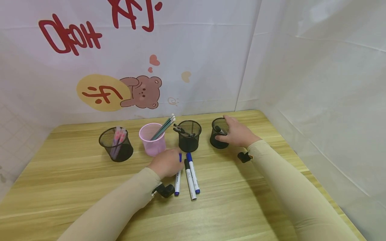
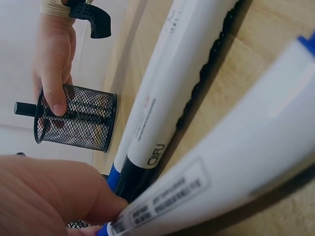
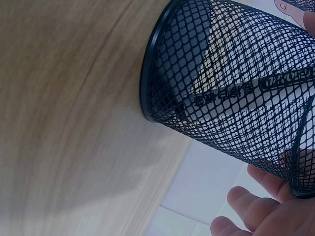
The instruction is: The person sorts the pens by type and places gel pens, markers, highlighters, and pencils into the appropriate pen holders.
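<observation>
At the middle of the table, my left hand pinches a white whiteboard marker with a blue cap near its capped end. In the left wrist view that marker slants across close up. Just right of it lie a black-capped marker and another blue-capped marker, side by side. My right hand grips the rim of the rightmost black mesh pen holder, thumb on the near side. Inside that upright holder leans a marker with a black end, seen through the mesh.
Further left stand a black mesh holder with black pens, a pink holder with pencils, and a black mesh holder with pinkish pens. White printed sheeting hangs behind the wooden table and along its sides.
</observation>
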Available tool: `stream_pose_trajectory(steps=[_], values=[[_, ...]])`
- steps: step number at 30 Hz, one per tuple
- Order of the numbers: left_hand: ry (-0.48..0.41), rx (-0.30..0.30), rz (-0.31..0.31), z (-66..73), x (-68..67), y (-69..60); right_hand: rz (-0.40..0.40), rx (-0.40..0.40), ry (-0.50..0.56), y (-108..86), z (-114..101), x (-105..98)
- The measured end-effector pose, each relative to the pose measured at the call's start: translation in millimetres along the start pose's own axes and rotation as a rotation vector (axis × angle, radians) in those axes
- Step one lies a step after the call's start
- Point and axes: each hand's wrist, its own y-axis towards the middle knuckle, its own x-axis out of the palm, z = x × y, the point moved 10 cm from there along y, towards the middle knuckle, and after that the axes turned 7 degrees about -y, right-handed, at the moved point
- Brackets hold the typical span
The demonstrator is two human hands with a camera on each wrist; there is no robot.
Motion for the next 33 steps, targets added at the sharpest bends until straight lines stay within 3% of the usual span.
stream_pose_trajectory(steps=[13,33], values=[[-0.052,-0.019,-0.015,2.1,1.7,-3.6,-0.004,-0.007,-0.007,1.7,2.6,3.3],[-0.171,0.048,0.041,21.2,-12.2,-16.4,-0.012,-0.009,-0.021,-0.8,0.4,1.8]])
